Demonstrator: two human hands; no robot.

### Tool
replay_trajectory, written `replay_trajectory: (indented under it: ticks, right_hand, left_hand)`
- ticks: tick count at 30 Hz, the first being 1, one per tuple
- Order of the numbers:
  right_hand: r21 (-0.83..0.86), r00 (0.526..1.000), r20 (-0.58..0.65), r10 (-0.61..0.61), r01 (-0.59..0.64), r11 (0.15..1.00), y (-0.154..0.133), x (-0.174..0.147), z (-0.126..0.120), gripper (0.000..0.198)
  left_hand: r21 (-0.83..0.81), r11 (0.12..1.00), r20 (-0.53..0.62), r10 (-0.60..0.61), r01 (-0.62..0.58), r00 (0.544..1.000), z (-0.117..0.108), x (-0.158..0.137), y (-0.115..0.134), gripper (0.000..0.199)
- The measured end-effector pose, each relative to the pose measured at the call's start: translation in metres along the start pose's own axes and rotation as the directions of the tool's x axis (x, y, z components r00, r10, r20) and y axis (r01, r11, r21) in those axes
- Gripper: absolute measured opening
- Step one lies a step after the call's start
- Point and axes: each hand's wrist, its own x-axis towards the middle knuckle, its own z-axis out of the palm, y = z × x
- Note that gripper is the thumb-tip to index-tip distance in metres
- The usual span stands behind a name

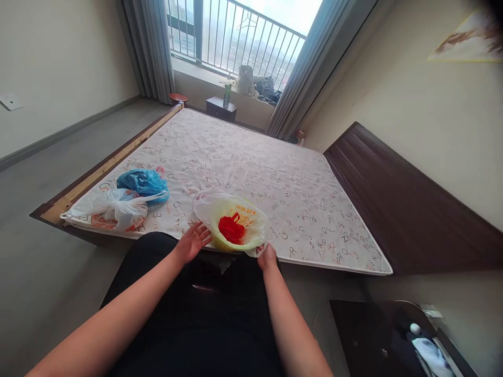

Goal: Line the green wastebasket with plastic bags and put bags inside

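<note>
A whitish-yellow plastic bag [255, 220] stands with its mouth wide at the near edge of the mattress [251, 162]. Inside it lies a red plastic bag [231, 229]. My left hand [193, 242] rests against the bag's left side, fingers stretched out and palm turned toward it. On the other side, my right hand [268, 255] pinches the bag's near right rim, its fingertips partly hidden by the plastic. To the left sit a knotted white plastic bag [121, 207] with something orange inside and a blue plastic bag [144, 183].
A wooden bed frame [106, 165] borders the mattress, with a dark headboard [412, 204] at right. A dark nightstand [369, 335] holding small items is at lower right. By the window stand a small table [220, 109] with a green glass [227, 96] and a red stool [178, 97].
</note>
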Motion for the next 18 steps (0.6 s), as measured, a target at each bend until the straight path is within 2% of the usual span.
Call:
replay_trajectory:
  ticks: [3, 6, 8, 11, 15, 18]
  right_hand:
    - [0.117, 0.997, -0.038, 0.073, -0.068, 0.991, 0.014, -0.016, 0.010, 0.030]
    - [0.268, 0.976, 0.018, 0.216, -0.213, 0.939, 0.012, -0.028, 0.017, 0.028]
    - [0.306, 0.959, 0.071, 0.274, -0.283, 0.909, 0.009, -0.035, 0.017, 0.027]
    - [0.240, 0.939, 0.128, 0.320, -0.342, 0.908, 0.007, -0.046, 0.016, 0.035]
    - [0.014, 0.911, 0.190, 0.366, -0.375, 0.927, 0.010, -0.055, 0.023, 0.044]
    - [-0.120, 0.882, 0.278, 0.381, -0.362, 0.925, 0.011, -0.057, 0.032, 0.042]
  left_hand:
    - [0.126, 0.990, 0.005, 0.065, -0.065, 0.998, -0.002, 0.004, -0.003, 0.040]
    - [0.219, 0.969, -0.046, 0.124, -0.111, 0.991, -0.005, 0.008, -0.003, 0.051]
    - [0.291, 0.952, -0.097, 0.130, -0.096, 0.987, -0.007, 0.011, -0.004, 0.055]
    - [0.354, 0.935, -0.114, 0.058, -0.014, 0.992, -0.011, 0.012, -0.007, 0.052]
    - [0.345, 0.930, -0.103, -0.097, 0.127, 0.990, -0.013, 0.009, -0.012, 0.044]
    - [0.362, 0.919, -0.133, -0.115, 0.156, 0.984, -0.013, 0.007, -0.014, 0.042]
